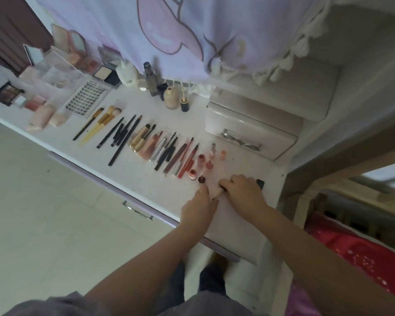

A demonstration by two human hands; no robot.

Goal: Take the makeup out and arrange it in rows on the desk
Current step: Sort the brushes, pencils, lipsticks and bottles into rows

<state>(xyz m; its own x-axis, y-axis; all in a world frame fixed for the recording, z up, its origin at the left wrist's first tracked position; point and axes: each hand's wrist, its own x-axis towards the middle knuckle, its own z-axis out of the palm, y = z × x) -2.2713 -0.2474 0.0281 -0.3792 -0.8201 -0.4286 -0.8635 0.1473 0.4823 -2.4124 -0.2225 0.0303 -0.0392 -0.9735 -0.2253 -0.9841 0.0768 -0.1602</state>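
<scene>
Both hands' grip, left (200, 205) and right (242, 190), pinching a pale tube (218, 194); labels too blurred.

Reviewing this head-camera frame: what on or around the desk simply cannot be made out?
- Head view: what the right hand holds; its fingers cover a pale item and a black one.
- Left hand: whether its grip reaches the dark-capped lipstick; blurred.
- Red pencil lettering: too small.
- Desk back: hidden by hanging cloth.

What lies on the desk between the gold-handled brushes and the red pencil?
In the head view, between the gold-handled brushes and the red pencil lie rows of black pencils, gold tubes and liners.
</scene>
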